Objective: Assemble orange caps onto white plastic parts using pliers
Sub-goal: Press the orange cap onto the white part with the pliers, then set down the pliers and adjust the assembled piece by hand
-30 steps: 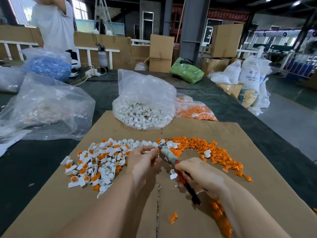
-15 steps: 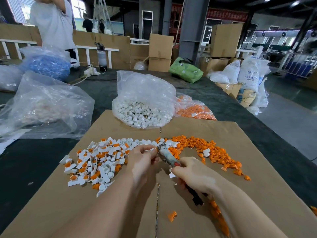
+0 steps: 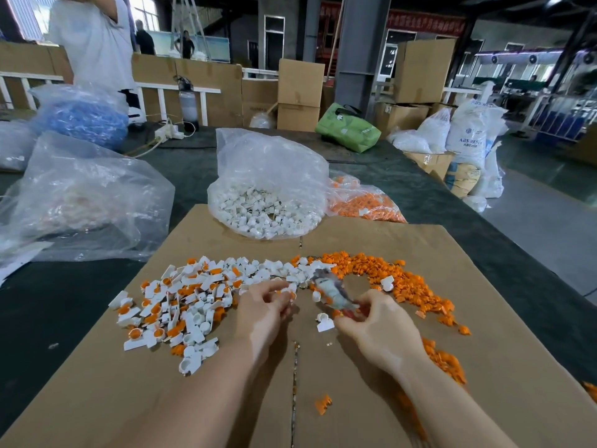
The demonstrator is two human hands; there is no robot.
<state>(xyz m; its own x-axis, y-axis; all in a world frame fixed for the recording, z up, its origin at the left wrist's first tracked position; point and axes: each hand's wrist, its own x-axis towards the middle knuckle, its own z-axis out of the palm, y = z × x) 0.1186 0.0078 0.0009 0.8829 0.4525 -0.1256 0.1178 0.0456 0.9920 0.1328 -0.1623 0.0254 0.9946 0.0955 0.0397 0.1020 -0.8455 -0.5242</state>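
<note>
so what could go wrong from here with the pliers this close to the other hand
The blurred grey pliers in the right hand point toward the left hand, which pinches a small white plastic part; fingers could get nipped. Their tip also sits beside the loose orange plastic caps, which a sweep might scatter.

Daylight came from the windows [image 3: 32,14] at far left, leaving the hall's rear dim. The cardboard sheet [image 3: 420,318] was evenly lit with soft shadows. The pliers [image 3: 334,292] were motion-blurred. Wide-angle distortion bent the edges.
</note>
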